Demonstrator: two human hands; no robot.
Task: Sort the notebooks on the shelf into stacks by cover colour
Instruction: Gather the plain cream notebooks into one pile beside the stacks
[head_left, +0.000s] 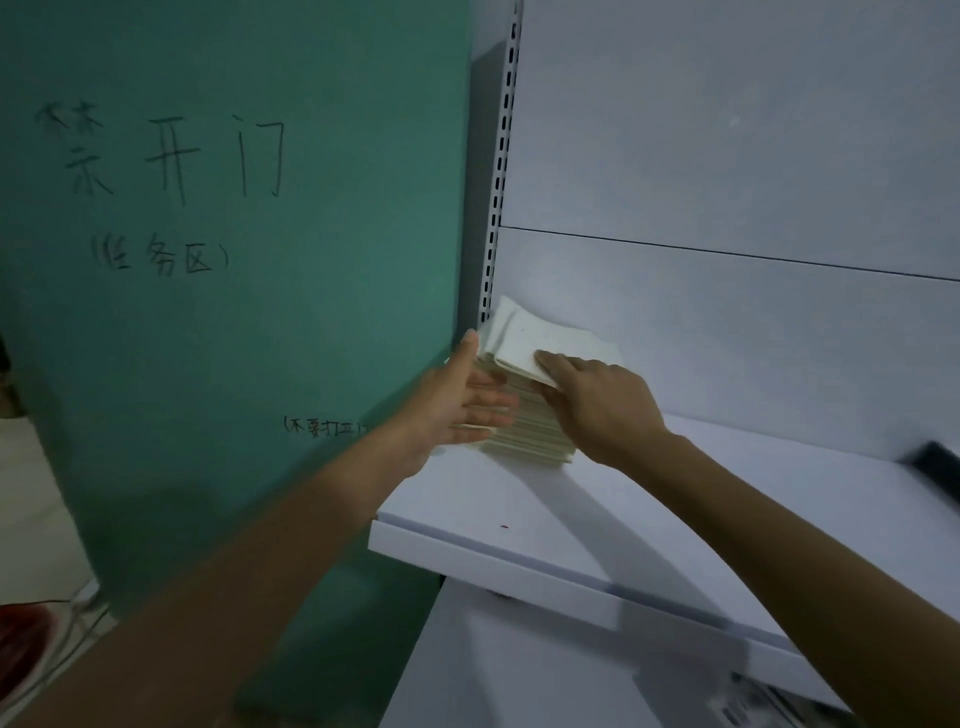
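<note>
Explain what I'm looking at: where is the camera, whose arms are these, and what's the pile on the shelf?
No machine here: a person works with bare hands, filmed by one camera worn on their head, looking forward and down. Both arms reach to a stack of cream notebooks in the left back corner of a white shelf. The left hand presses, fingers straight, against the stack's left side. The right hand lies on the top notebook; its thumb is hidden, so a pinch cannot be confirmed. A green panel with handwriting stands to the left; a blurred dark object lies at the shelf's right edge.
</note>
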